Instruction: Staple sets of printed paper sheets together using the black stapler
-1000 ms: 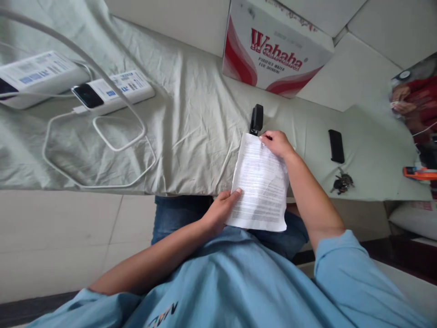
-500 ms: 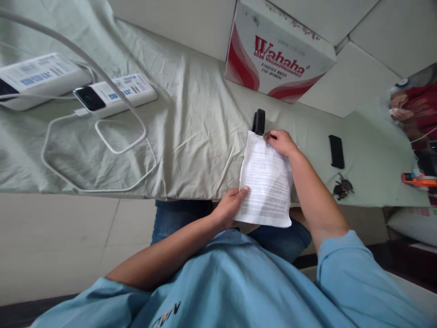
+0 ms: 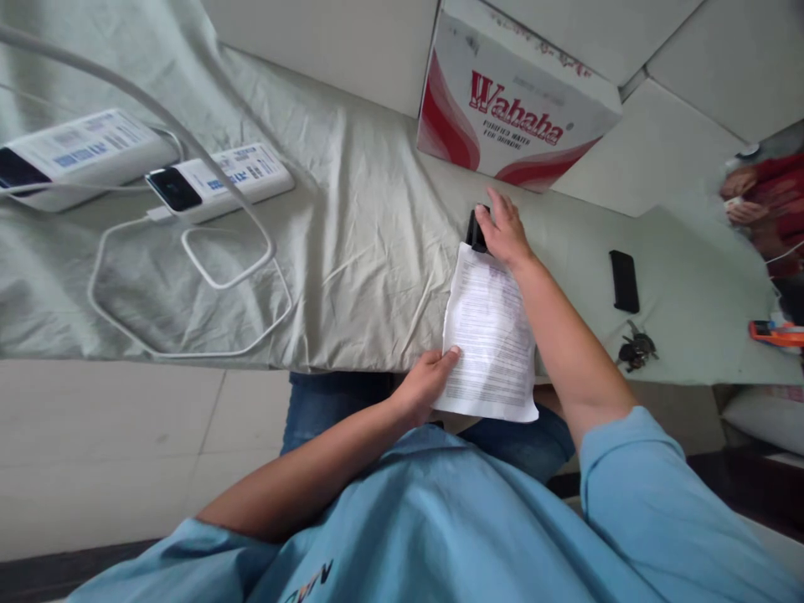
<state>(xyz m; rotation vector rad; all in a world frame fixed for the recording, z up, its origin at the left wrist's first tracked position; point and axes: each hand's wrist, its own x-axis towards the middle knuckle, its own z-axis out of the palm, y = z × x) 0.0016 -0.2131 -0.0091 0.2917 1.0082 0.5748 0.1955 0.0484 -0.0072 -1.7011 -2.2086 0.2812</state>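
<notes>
A printed sheet of paper [image 3: 487, 335] lies over the front edge of the cloth-covered table [image 3: 364, 251] and reaches down to my lap. My left hand [image 3: 424, 385] pinches its lower left edge. My right hand [image 3: 501, 232] has let go of the top of the sheet and rests on a small black stapler [image 3: 474, 228] just beyond the paper's far edge, fingers curled around it. Most of the stapler is hidden under that hand.
A red and white Wahaha carton [image 3: 515, 109] stands right behind the stapler. Two white power banks [image 3: 219, 180] with looped white cables [image 3: 226, 268] lie at the left. A black phone [image 3: 624, 280] and a bunch of keys [image 3: 636, 350] lie at the right.
My right hand left the paper's top corner and moved forward onto the black stapler. My left hand kept its hold on the sheet.
</notes>
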